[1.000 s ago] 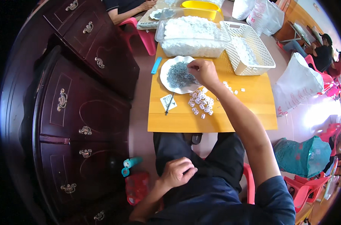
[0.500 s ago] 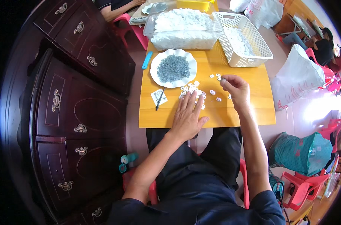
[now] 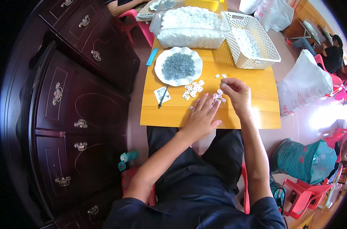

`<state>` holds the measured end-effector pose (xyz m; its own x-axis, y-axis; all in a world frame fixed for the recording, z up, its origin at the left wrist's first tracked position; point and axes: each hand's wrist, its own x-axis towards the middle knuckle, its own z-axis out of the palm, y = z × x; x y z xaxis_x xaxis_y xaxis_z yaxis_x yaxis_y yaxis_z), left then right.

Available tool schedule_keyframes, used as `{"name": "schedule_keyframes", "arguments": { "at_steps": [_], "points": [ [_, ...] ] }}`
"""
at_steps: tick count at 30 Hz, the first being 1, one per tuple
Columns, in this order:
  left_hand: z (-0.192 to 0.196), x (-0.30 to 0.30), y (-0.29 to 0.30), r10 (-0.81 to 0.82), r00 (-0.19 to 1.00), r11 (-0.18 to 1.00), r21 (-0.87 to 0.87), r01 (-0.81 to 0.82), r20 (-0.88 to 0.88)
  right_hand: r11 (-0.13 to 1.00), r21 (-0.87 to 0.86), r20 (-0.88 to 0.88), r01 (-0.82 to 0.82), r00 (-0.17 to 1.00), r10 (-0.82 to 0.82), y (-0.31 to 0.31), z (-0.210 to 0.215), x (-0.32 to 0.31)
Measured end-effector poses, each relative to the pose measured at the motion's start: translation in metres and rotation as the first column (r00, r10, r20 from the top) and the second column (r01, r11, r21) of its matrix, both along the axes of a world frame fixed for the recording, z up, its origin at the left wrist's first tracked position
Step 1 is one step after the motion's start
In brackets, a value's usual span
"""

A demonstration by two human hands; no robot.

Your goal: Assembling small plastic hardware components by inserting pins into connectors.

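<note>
White small plastic pieces (image 3: 192, 91) scattered on wooden table (image 3: 257, 110), just below white plate (image 3: 160, 70) of grey bits. Left hand (image 3: 201, 118) flat, fingers spread, fingertips touching pieces nearest plate. Right hand (image 3: 236, 93) right of pile, fingertips pinched on something tiny, can't tell what. Beyond plate: clear tub (image 3: 190, 36) of white parts, white basket (image 3: 253, 40) beside it. Blue tool (image 3: 151, 57) left of plate.

We see small white plastic ring-shaped pieces (image 3: 192, 91) scattered loose and flat on the yellow wooden tabletop, clustered just below the white scalloped plate; a few more (image 3: 220, 76) lie apart to the right, and some sit at our fingertips.
</note>
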<state>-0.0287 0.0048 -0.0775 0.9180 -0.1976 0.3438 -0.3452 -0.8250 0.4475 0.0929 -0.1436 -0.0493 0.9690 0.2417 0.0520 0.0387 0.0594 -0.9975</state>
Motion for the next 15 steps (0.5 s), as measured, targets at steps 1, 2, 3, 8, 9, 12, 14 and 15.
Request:
{"name": "schedule_keyframes", "arguments": {
  "at_steps": [1,2,3,8,9,12,14,15],
  "points": [
    [0.001,-0.004,0.005,0.013,0.999,1.000,-0.017,-0.013,0.036,0.998,-0.063,0.031,-0.019,0.999,0.021,0.005,-0.002,0.000],
    [-0.002,-0.008,0.011,0.030,0.998,0.999,-0.047,-0.027,0.061,0.991,-0.130,0.063,-0.029,0.997,0.038,0.008,-0.003,0.000],
    [-0.005,-0.012,0.019,0.047,0.995,0.996,-0.079,-0.040,0.086,0.979,-0.206,0.149,-0.004,0.988,0.035,0.012,-0.005,-0.001],
    [-0.007,-0.027,0.048,0.182,0.967,0.976,-0.152,-0.156,0.177,0.855,-0.515,0.518,0.055,0.815,0.260,0.036,-0.002,-0.004],
    [-0.007,-0.028,0.050,0.190,0.966,0.969,-0.191,-0.155,0.178,0.808,-0.584,0.535,0.085,0.789,0.304,0.037,-0.001,-0.005],
    [-0.005,-0.028,0.049,0.196,0.961,0.966,-0.206,-0.156,0.194,0.699,-0.708,0.536,0.101,0.721,0.439,0.035,-0.009,0.002],
    [-0.004,-0.029,0.046,0.202,0.959,0.970,-0.173,-0.169,0.198,0.666,-0.742,0.502,0.077,0.723,0.475,0.035,-0.006,0.000],
    [-0.005,-0.029,0.046,0.203,0.958,0.970,-0.177,-0.168,0.201,0.634,-0.772,0.464,0.053,0.728,0.505,0.035,-0.005,0.000]
  ]
}}
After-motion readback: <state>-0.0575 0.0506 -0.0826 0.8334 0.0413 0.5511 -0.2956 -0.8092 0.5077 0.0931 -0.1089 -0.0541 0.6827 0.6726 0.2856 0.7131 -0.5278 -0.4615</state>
